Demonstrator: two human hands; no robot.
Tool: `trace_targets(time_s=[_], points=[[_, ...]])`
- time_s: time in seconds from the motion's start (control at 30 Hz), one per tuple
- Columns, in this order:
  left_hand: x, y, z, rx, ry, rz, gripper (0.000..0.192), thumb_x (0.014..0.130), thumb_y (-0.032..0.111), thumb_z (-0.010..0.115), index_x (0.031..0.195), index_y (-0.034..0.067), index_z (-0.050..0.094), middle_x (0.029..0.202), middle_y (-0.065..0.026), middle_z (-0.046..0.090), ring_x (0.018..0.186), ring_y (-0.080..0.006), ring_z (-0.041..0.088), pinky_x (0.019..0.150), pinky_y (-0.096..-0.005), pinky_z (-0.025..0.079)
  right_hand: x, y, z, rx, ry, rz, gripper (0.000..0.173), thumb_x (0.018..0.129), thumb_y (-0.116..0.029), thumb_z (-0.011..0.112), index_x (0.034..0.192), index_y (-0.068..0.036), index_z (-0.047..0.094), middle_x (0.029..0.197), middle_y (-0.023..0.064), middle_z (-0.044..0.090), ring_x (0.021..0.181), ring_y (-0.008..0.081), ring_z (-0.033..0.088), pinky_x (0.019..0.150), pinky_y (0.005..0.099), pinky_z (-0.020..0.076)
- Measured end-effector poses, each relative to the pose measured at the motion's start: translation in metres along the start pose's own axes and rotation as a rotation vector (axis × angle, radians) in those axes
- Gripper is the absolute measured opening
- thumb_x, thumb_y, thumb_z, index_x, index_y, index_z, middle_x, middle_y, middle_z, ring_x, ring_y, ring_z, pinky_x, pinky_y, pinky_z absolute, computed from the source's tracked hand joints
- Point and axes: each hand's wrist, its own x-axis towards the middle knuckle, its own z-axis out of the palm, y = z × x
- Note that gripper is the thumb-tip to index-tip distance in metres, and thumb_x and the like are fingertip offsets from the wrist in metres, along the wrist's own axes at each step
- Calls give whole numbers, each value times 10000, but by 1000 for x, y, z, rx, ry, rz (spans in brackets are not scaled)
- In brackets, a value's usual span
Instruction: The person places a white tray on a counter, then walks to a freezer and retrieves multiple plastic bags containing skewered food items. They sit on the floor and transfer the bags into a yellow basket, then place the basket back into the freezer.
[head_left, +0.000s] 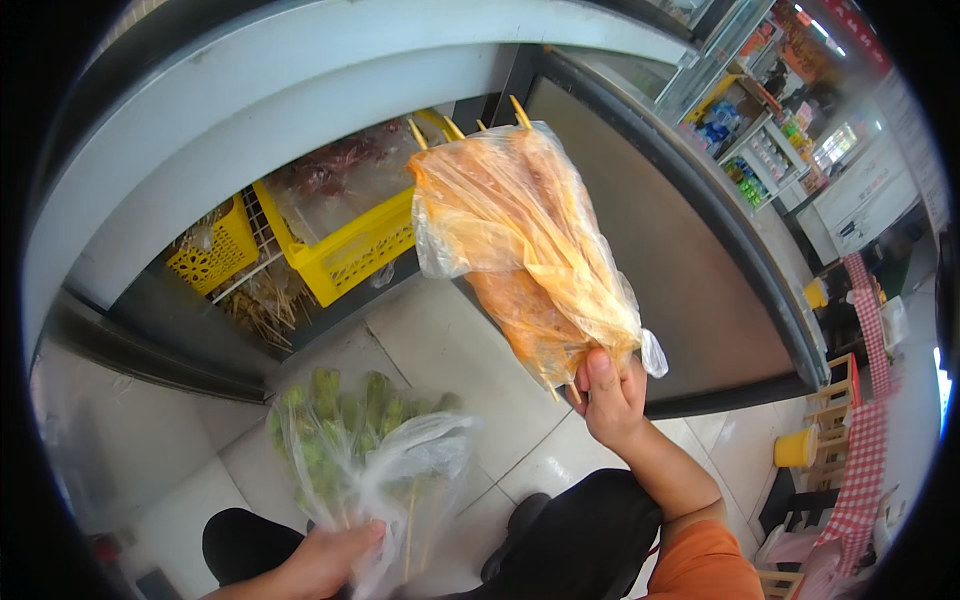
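Note:
My right hand (615, 397) grips the lower end of a clear plastic bag of orange-coated skewered food (525, 240), held up before the open fridge. Several stick ends poke out of its top and bottom. Low on the left, my left hand (330, 559) holds the gathered neck of a clear plastic bag of green skewered food (352, 420), slightly blurred. Behind the orange bag, a yellow plastic basket (352, 251) with bagged dark red food juts from the fridge. A smaller yellow basket (214, 251) stands left of it, with loose skewers (274, 300) below.
The fridge's dark-framed door (675, 232) stands open at the right. Tiled floor (450, 345) lies below, with my knees bent over it. Further right are a table with a red checked cloth (862, 465), wooden stools, a yellow bucket (795, 448) and drink shelves (765, 161).

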Motion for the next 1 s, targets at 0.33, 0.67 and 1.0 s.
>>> trace_targets(time_s=[0.33, 0.67, 1.0], points=[[-5, 1, 1, 76, 144, -110, 600, 1042, 191, 804, 1531, -45, 550, 1312, -193, 736, 1141, -341, 772, 968, -528, 666, 4, 15, 9, 97, -24, 356, 658, 1227, -539, 396, 759, -82, 465, 628, 24, 446, 543, 128, 446, 548, 304, 385], [-2, -2, 1, 41, 93, -77, 655, 1058, 231, 777, 1583, -39, 493, 1365, -206, 713, 1158, -346, 769, 965, -520, 664, 7, 20, 6, 159, -180, 405, 597, 1214, -515, 393, 897, -55, 602, 759, 56, 578, 702, 157, 559, 810, 326, 477], [4, -4, -2, 82, 100, -110, 592, 1057, 204, 782, 1551, -16, 542, 1348, -177, 721, 1168, -329, 756, 1005, -531, 640, 11, 16, 13, 260, -285, 323, 506, 1216, -467, 425, 1041, -40, 635, 894, 63, 632, 808, 181, 627, 871, 344, 489]])
